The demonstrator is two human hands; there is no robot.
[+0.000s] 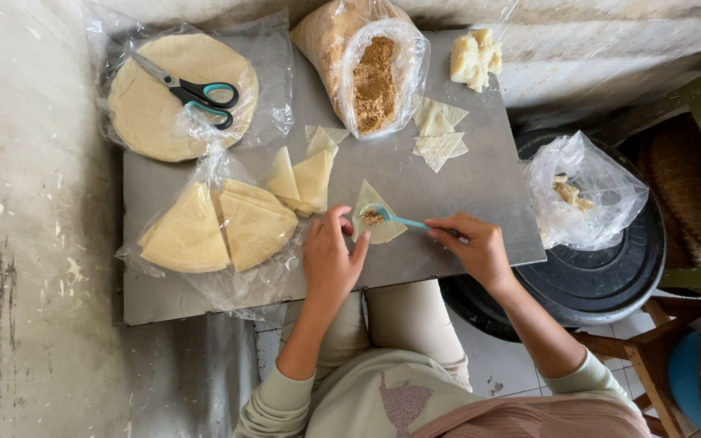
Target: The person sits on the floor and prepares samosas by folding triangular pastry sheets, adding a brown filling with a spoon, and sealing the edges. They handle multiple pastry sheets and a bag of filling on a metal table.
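A pale triangular pastry sheet [380,230] lies on the grey metal tray [464,195] in front of me, with a small heap of brown filling on it. My left hand [330,259] rests at the sheet's left edge, fingers touching it. My right hand [476,247] grips a teal spoon [399,219] whose bowl sits over the filling on the sheet.
An open plastic bag of brown crumbly filling [375,81] stands at the back. Cut wrapper stacks [229,223] lie on plastic at left, round wrappers with scissors [196,93] behind. Loose triangles [438,134], a dough lump [474,58], and a bag [582,195] on a black lid lie right.
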